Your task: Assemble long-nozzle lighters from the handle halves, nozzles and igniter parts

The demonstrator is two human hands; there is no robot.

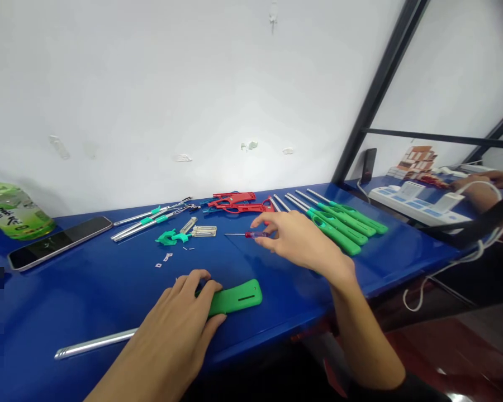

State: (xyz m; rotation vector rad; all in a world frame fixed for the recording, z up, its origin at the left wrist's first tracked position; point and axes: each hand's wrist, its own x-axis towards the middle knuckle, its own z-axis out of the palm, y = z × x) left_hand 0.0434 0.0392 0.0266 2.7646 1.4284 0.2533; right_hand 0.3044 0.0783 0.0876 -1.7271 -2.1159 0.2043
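My left hand (178,318) is closed around a green gas lighter (240,297) lying near the front of the table; its silver tube points left, and my hand covers the middle. Farther back, my right hand (295,237) has its thumb and fingers about the handle of a small screwdriver (254,234) with a clear, reddish-purple grip. The thin shaft points left. Whether the screwdriver still touches the table, I cannot tell. Left of its tip are clear plastic fuel tanks (204,230) and green trigger pieces (171,238). Small white bits (167,257) lie in front of them.
Several green lighters (339,231) lie in a row at right. Red casings (238,204) and silver tubes (145,223) sit toward the wall. At left are a phone (61,243) and a bottle (17,212). Beyond the black frame (373,84) are a power strip (419,204) and another person's hand (480,181).
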